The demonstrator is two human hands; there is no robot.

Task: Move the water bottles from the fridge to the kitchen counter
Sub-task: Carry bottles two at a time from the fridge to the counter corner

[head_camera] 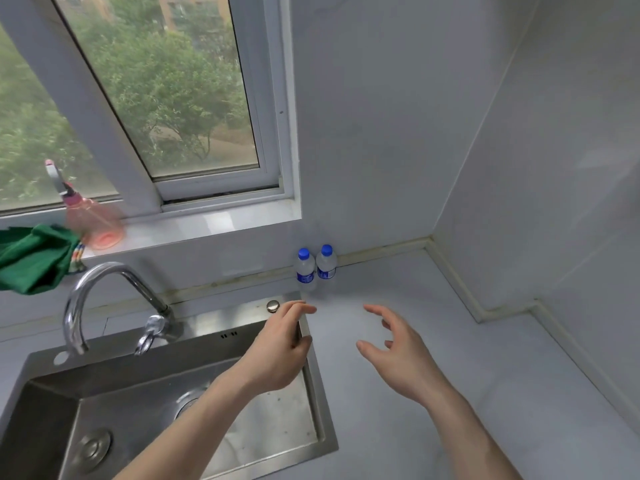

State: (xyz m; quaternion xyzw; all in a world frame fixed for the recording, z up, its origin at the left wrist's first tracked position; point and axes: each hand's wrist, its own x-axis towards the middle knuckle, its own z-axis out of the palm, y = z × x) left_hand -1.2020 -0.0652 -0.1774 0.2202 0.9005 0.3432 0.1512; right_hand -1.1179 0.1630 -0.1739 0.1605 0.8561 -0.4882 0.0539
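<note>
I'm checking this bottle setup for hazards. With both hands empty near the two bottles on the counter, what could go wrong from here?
1. The two blue-capped clear plastic water bottles stand close together by the wall; a knock to one would likely topple both.
2. The left hand hovers over the stainless steel sink rim, so a tipped bottle could roll in.
3. The right hand is open with spread fingers close by, and could clip them.

Arms: two forearms, both bare up to the bottom edge of the view, no sleeves visible.
Left hand (277, 351): bare, no glove, ring or watch visible.
Right hand (398, 355): bare, no glove, ring or wristband visible.
Nails: short, unpainted.
</note>
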